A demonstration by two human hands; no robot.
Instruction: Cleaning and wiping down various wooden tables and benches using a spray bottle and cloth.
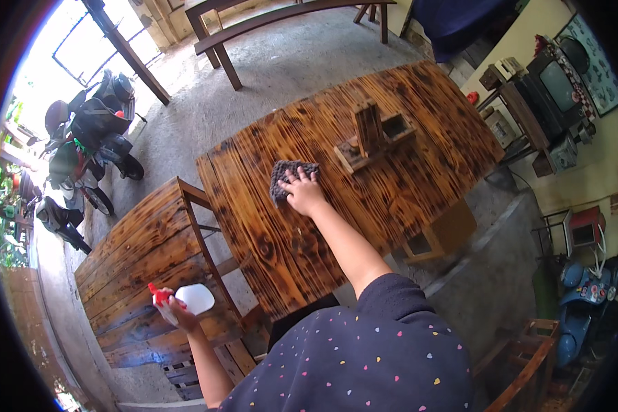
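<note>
My right hand (305, 193) lies flat with spread fingers on a dark grey cloth (283, 177), pressing it against the stained wooden plank table (268, 226). Out to the left, my left hand (181, 312) grips a spray bottle by its neck. The spray bottle (195, 299) has a red trigger head and a white body, and it is held above the wooden bench (144, 247). Beyond the cloth, on the same table, stands a wooden caddy (369, 129) with an upright middle and an open compartment.
A long bench (288, 20) stands on the concrete floor at the far side. Parked motorcycles (90, 139) are at left. Along the right wall are an old television (556, 85) and a blue toy scooter (577, 309). A cardboard box (450, 229) sits below the table's right edge.
</note>
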